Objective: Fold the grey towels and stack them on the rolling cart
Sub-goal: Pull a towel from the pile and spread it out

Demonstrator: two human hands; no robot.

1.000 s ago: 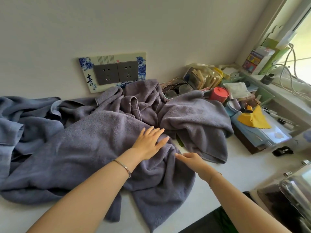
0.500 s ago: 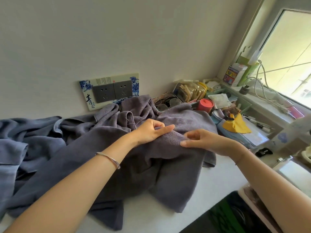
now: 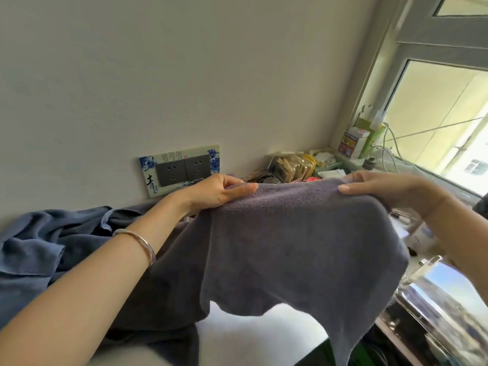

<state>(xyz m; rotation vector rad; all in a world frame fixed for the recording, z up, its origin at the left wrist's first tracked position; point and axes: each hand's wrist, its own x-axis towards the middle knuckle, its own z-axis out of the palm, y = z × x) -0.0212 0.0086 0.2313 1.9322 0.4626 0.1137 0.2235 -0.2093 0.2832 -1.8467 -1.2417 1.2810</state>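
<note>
Towel (image 3: pixel 290 247) hangs down — left hand (image 3: pixel 219 192) and right hand (image 3: pixel 390 191) pinch its level top edge.

Cluttered white counter (image 3: pixel 258 336) beneath a plain wall and a sunlit window (image 3: pixel 435 114).
A double wall socket (image 3: pixel 182 169) sits in a blue-and-white floral plate; a colourful box (image 3: pixel 352 142) stands on the sill; a shiny metal container (image 3: pixel 433 307) sits lower right.

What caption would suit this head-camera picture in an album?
Left hand and right hand pinch the top edge of a grey towel, holding it up over the white counter.
</note>
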